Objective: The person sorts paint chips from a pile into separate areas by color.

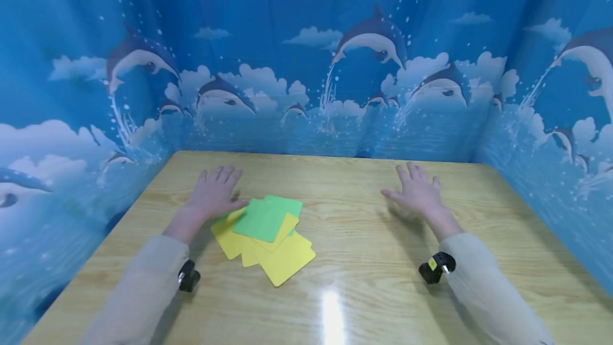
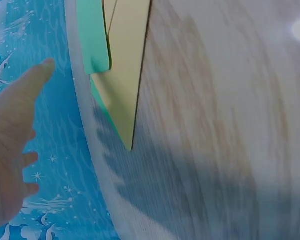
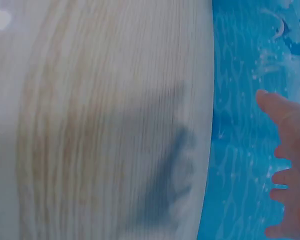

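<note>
My left hand (image 1: pixel 215 196) hovers over the left part of the table with its fingers spread, holding nothing. Its thumb overlaps the upper left of a loose pile of square cards in the head view. Green cards (image 1: pixel 261 220) lie on top, and yellow cards (image 1: pixel 284 260) fan out below them toward me. In the left wrist view a yellow card (image 2: pixel 122 85) points a corner past the green one. On the right, my right hand (image 1: pixel 416 193) is raised above bare wood, fingers spread and palm down, with its shadow (image 3: pixel 165 185) on the tabletop.
The wooden table (image 1: pixel 364 238) reaches back to a blue curtain (image 1: pixel 297 57) printed with dolphins and clouds, which also encloses both sides. Each wrist carries a small black camera (image 1: pixel 189 276) over a light sleeve (image 1: pixel 139 292). Light glares off the table's near middle.
</note>
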`<action>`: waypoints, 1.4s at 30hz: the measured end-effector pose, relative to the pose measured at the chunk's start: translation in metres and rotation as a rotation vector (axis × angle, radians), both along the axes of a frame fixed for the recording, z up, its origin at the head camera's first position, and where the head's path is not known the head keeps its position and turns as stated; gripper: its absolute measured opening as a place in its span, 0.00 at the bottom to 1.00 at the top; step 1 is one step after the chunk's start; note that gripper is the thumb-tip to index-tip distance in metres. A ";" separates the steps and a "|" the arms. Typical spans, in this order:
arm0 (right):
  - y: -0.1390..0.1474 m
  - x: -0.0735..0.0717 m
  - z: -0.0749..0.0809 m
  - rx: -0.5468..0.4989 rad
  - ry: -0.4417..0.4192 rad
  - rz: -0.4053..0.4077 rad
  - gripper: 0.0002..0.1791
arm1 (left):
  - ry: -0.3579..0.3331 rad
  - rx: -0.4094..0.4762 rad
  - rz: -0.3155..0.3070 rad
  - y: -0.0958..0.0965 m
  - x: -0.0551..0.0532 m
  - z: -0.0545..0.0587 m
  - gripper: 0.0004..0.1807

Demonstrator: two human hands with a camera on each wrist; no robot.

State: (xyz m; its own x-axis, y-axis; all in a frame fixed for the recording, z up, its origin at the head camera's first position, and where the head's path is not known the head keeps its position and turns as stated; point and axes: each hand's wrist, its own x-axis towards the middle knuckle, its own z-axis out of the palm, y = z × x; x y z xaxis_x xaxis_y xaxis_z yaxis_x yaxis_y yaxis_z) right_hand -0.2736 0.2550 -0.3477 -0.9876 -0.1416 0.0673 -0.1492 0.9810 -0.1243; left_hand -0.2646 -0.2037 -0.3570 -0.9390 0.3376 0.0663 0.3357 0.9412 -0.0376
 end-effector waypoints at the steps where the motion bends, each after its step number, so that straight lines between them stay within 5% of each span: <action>1: -0.003 0.000 0.000 -0.005 0.003 0.005 0.50 | 0.011 -0.009 -0.014 -0.001 0.000 0.000 0.48; 11: -0.047 0.007 0.005 -0.011 0.069 0.129 0.44 | 0.086 -0.040 -0.198 -0.002 0.009 -0.002 0.46; 21: -0.110 0.018 0.002 0.013 0.147 0.404 0.41 | -0.029 -0.036 -0.305 0.002 0.011 -0.010 0.47; 31: -0.170 0.025 -0.008 0.134 0.098 0.518 0.45 | -0.042 -0.052 -0.342 0.005 0.008 -0.017 0.53; 42: -0.216 0.023 -0.014 0.241 -0.051 0.524 0.47 | -0.109 -0.066 -0.318 0.005 0.009 -0.021 0.53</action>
State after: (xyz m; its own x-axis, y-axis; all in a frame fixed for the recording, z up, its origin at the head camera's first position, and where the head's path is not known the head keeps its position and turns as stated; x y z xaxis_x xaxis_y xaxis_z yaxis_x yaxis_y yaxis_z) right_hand -0.2504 0.0386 -0.3613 -0.7826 -0.6182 -0.0735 -0.6224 0.7793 0.0734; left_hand -0.2556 -0.1990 -0.3780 -0.7863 0.6149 -0.0602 0.6174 0.7855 -0.0423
